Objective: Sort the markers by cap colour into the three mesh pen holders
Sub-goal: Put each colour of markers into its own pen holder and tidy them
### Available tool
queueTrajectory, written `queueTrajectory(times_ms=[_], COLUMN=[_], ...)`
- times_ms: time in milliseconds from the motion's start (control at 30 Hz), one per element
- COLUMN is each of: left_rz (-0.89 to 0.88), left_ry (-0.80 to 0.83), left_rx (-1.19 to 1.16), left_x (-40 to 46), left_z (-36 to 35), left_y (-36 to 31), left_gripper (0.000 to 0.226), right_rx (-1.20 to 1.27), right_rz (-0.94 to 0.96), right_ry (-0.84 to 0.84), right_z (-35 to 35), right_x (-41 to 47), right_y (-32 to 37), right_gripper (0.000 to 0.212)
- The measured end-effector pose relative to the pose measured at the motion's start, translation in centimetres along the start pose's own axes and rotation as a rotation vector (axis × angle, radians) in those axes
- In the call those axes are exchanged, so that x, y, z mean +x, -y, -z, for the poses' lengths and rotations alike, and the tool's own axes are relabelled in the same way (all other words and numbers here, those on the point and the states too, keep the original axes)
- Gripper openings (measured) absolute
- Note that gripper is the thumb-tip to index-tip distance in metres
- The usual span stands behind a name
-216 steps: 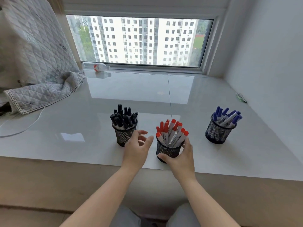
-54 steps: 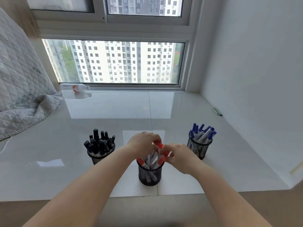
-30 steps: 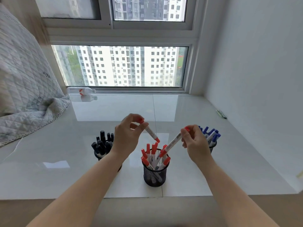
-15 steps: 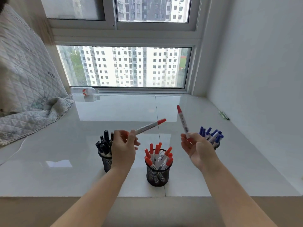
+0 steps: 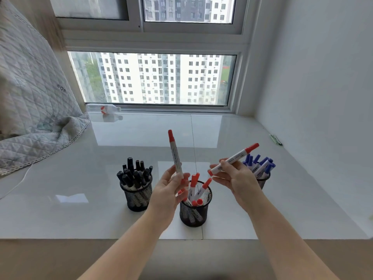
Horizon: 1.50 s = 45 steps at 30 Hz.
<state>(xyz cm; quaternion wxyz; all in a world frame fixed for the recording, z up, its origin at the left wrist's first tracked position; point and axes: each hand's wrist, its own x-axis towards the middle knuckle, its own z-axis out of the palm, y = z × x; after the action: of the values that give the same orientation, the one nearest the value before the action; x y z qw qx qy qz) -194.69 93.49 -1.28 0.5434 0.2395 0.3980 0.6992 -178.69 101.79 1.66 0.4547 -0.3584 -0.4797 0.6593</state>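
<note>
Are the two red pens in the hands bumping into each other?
Apart. The head view shows bare counter between the red marker in the left hand and the red marker in the right hand; each hand's fingers pinch one marker.

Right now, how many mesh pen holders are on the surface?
3. One with black markers at the left, one with red markers in the middle, and one with blue markers at the right, partly hidden behind the right hand.
</note>
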Motion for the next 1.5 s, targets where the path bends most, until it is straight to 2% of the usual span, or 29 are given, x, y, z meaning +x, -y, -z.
queueTrajectory(times_ms=[67,167,400,567,667,833,900,967,1033,1200,1300,1433,1500], left_rz=[-0.013,-0.054,-0.359,-0.443,-0.448,-0.452,-0.454,-0.446,-0.436,-0.438,-0.442,-0.432,-0.43], left_ry=[0.075,0.113,-0.093,-0.157,-0.189,-0.212,-0.216,-0.221,-0.226,-0.21,-0.2,-0.195,-0.188], left_rx=[0.077,0.178,0.636,0.807,0.875,0.939,0.951,0.965,0.976,1.024,1.036,0.926,0.871], left_x=[-0.2,-0.4,0.1,-0.5,-0.3,0.0,0.1,0.2,0.3,0.4,0.3,0.0,-0.2], left_z=[-0.1,0.0,1.1,1.2,1.1,1.3,1.5,1.7,1.9,2.1,2.2,1.9,1.9], left_y=[0.0,-0.2,0.2,0.2,0.3,0.4,0.5,0.5,0.5,0.2,0.2,0.1,0.1], left_gripper=[0.033,0.026,0.004,0.02,0.014,0.022,0.021,0.019,0.017,0.027,0.025,0.007,0.012], right_rx=[-0.107,-0.35,-0.775,-0.911,-0.946,-1.017,-1.04,-1.065,-1.102,-1.137,-1.172,-1.185,-1.187], right_rz=[0.014,0.081,0.182,0.192,0.258,0.436,0.478,0.516,0.519,0.493,0.469,0.451,0.497], right_ry=[-0.036,-0.07,0.001,0.017,-0.019,-0.089,-0.119,-0.13,-0.105,-0.1,-0.08,-0.047,-0.056], right_z=[0.0,0.1,0.1,0.3,0.3,0.2,0.0,-0.2,-0.3,-0.2,-0.1,0.1,0.0], right_x=[0.1,0.0,-0.2,-0.1,-0.2,-0.8,-0.9,-0.8,-0.6,-0.6,-0.6,-0.7,-1.1], right_y=[-0.3,-0.9,-3.3,-4.3,-4.3,-4.4,-4.6,-4.8,-5.1,-5.8,-6.0,-5.6,-5.5], right_gripper=[0.017,0.017,0.009,0.007,0.011,0.048,0.056,0.052,0.038,0.009,0.01,0.013,0.014])
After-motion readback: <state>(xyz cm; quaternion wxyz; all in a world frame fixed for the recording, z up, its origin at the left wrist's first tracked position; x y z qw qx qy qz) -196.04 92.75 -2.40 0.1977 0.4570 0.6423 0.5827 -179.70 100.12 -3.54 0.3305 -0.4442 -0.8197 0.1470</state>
